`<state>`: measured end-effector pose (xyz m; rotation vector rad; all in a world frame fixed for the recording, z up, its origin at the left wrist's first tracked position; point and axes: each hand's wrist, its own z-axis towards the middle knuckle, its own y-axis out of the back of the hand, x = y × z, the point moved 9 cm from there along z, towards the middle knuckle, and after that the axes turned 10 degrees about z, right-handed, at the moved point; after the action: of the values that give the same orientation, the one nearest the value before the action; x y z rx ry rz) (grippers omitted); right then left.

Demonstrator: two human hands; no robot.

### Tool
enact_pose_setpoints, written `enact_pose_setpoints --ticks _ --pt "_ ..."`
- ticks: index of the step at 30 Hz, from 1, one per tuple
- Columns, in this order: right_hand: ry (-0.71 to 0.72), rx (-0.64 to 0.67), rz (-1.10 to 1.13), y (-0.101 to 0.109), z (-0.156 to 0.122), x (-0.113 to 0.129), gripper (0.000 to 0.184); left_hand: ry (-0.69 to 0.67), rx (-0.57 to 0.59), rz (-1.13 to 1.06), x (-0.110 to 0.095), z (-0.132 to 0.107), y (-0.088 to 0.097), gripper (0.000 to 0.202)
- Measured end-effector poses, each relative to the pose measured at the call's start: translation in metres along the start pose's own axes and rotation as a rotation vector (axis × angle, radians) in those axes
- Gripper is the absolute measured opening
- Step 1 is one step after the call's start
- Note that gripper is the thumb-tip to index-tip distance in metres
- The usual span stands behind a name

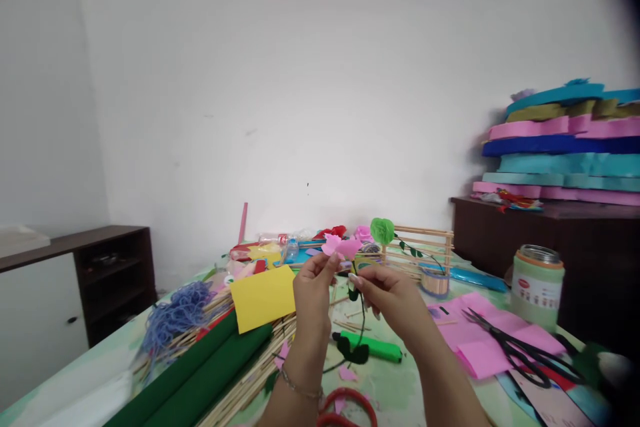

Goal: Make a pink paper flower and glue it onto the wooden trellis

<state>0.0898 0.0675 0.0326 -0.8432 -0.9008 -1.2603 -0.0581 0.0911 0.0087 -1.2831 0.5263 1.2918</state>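
Observation:
My left hand (pixel 315 283) pinches a pink paper flower (pixel 345 245) by its petals, between thumb and fingers. Close beside it, the fingers of my right hand (pixel 387 290) are closed on the dark green stem (pixel 363 323) just under the bloom. The thin stem curves down from the flower and bears dark leaves (pixel 353 350). Behind the leaves lies a bright green tube-shaped thing (pixel 375 346) on the table. Below, red scissor handles (pixel 367 403) show at the bottom edge, with pink paper scraps (pixel 347 372) nearby.
Left lie yellow paper (pixel 263 297), dark green rolls (pixel 190 373), thin sticks (pixel 260 373) and blue yarn (pixel 177 313). Right are black scissors (pixel 513 345) on pink paper (pixel 480 347) and a pale green jar (pixel 537 290). Behind stand a green paper flower (pixel 383 231) and a stick frame (pixel 425 233).

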Motion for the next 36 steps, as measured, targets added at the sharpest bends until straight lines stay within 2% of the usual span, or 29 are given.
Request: enact_pose_setpoints --ticks 3,6,9,13,17,20,25,29,32,36 --pt "0.059 0.013 -0.014 -0.005 0.003 0.002 0.032 -0.046 0.042 0.057 -0.010 -0.006 -0.004 0.032" --pt "0.115 -0.013 0.046 -0.001 0.006 0.001 0.032 -0.104 0.067 0.089 -0.021 -0.014 -0.007 0.027" --pt "0.181 -0.067 0.142 0.009 0.008 -0.001 0.033 -0.162 0.044 0.120 -0.030 -0.025 -0.008 0.023" --pt "0.248 -0.080 0.182 0.013 0.008 0.000 0.030 -0.265 -0.049 0.235 -0.039 -0.035 -0.003 0.025" --pt "0.432 -0.165 0.233 0.023 -0.005 0.018 0.016 -0.286 -0.146 0.303 -0.041 -0.038 0.005 0.029" --pt "0.569 -0.161 0.211 0.024 -0.015 0.033 0.006 -0.294 -0.108 0.277 -0.044 -0.039 0.004 0.027" --pt "0.610 -0.092 0.151 0.018 -0.014 0.035 0.010 -0.400 -0.019 0.228 -0.057 -0.051 -0.002 0.019" --pt "0.609 -0.073 0.129 0.016 -0.013 0.034 0.013 -0.505 0.002 0.229 -0.063 -0.063 -0.007 0.013" --pt "0.607 -0.077 0.097 0.016 -0.014 0.036 0.013 -0.560 0.017 0.242 -0.064 -0.068 -0.010 0.011" --pt "0.611 -0.092 0.003 0.017 -0.016 0.041 0.012 -0.562 0.065 0.248 -0.059 -0.071 -0.016 0.013"
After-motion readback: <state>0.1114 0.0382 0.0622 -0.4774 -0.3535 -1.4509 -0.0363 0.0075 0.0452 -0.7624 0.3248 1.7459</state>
